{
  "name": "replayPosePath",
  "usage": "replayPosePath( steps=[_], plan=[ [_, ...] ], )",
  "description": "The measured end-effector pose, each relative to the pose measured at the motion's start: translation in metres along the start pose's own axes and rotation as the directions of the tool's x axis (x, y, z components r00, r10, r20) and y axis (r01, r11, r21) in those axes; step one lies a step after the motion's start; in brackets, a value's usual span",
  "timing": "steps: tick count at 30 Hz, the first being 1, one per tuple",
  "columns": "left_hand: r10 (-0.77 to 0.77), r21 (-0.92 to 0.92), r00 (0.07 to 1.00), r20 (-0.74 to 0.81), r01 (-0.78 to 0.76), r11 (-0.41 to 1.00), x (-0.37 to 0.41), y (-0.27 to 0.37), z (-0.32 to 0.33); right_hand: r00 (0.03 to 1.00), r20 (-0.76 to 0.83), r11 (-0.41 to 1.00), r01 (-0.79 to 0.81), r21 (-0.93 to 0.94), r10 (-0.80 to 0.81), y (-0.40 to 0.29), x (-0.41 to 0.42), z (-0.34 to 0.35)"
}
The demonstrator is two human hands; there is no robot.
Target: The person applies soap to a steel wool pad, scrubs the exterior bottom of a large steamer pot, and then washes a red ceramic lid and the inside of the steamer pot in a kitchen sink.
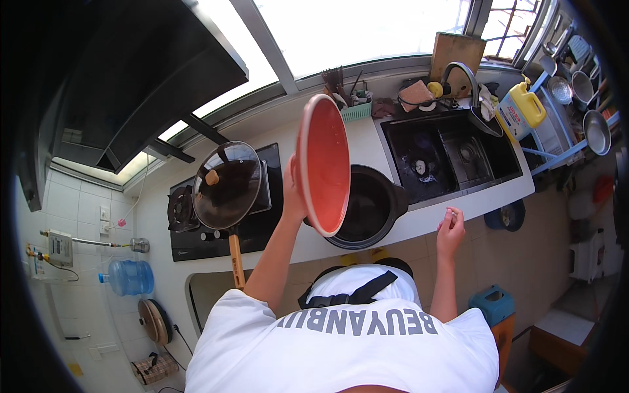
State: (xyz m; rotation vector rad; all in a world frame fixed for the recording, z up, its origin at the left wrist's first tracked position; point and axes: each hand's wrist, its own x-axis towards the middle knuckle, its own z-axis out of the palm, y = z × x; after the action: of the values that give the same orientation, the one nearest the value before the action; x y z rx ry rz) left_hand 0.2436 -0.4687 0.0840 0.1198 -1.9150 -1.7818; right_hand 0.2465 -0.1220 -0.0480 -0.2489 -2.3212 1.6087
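Note:
My left hand grips a round red lid with a pale rim from its left side. The lid stands on edge in the air, its inner face turned right, and hides part of the hand. Below and right of it, a black pot with side handles sits uncovered on the white counter; its left part is hidden by the lid. My right hand hangs over the counter's front edge, right of the pot, with fingers loosely curled and nothing visible in them.
A lidded frying pan rests on the black gas hob at left. To the right lie a dark double sink with a tap and a yellow-and-white jug. A green basket of utensils stands by the window.

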Motion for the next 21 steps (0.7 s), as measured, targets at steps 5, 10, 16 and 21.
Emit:
replayPosePath(
  steps=[5,10,16,21],
  plan=[
    [-0.298,-0.631,0.949,0.1,0.293,0.718,-0.01,0.028,0.006,0.975,0.201,0.96,-0.142,0.241,0.093,-0.009,-0.019,0.028],
    [-0.38,-0.73,0.907,0.18,0.382,0.567,-0.019,0.033,0.01,0.824,0.564,0.798,-0.368,0.478,0.042,-0.07,-0.032,0.055],
    [-0.426,-0.704,0.881,0.206,0.436,0.562,-0.022,0.031,0.027,0.65,0.733,0.66,-0.464,0.591,-0.2,-0.123,-0.028,0.059],
    [0.16,0.311,0.987,0.024,-0.159,0.937,-0.003,0.039,0.017,0.66,0.73,0.699,-0.436,0.567,-0.18,-0.115,-0.024,0.064]
  ],
)
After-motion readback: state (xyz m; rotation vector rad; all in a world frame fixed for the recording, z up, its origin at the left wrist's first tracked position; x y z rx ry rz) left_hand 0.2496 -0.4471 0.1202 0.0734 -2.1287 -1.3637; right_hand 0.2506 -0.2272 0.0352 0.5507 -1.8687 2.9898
